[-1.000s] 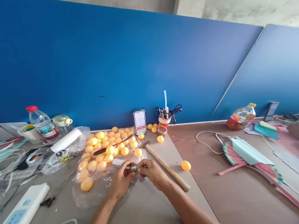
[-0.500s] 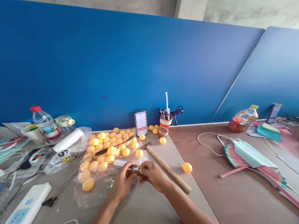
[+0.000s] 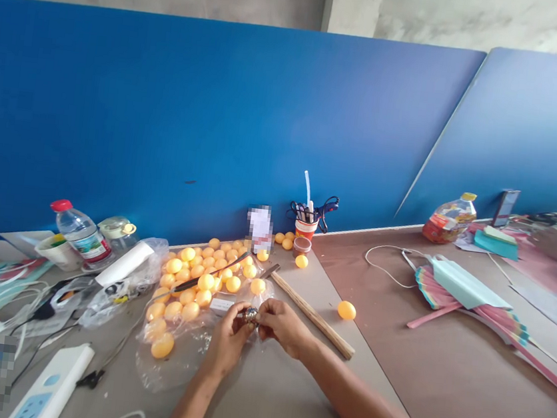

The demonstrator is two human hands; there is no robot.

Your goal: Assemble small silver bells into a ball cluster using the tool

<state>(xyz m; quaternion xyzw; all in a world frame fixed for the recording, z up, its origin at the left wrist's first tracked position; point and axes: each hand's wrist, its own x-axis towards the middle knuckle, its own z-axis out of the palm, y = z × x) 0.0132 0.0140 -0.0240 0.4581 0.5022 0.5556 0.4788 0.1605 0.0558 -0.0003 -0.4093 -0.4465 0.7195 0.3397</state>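
Note:
A small, round, shiny metal piece (image 3: 250, 314) is held between my hands above the table; its exact kind is too small to make out. Its left side is gripped by the fingertips and thumb of my left hand (image 3: 227, 344). From the right, my right hand (image 3: 282, 327) pinches at the same piece, fingers closed and partly hiding it. Just beyond my hands, many orange balls (image 3: 190, 311) lie on and around a clear plastic bag (image 3: 167, 367). A thin tool with a black handle (image 3: 187, 284) rests across them. Right of the balls lies a hammer with a wooden handle (image 3: 316, 316).
A cup of pens and cables (image 3: 305, 228) stands by the blue partition (image 3: 167, 122). At left are a water bottle (image 3: 82, 233), tangled cords and a power strip (image 3: 51, 388). A pink and teal folded item (image 3: 470, 288) lies at right, near another person's hand (image 3: 551, 240).
Both hands stay together at the same spot around the metal piece, which appears slightly turned. The whole view shifts a little with the head.

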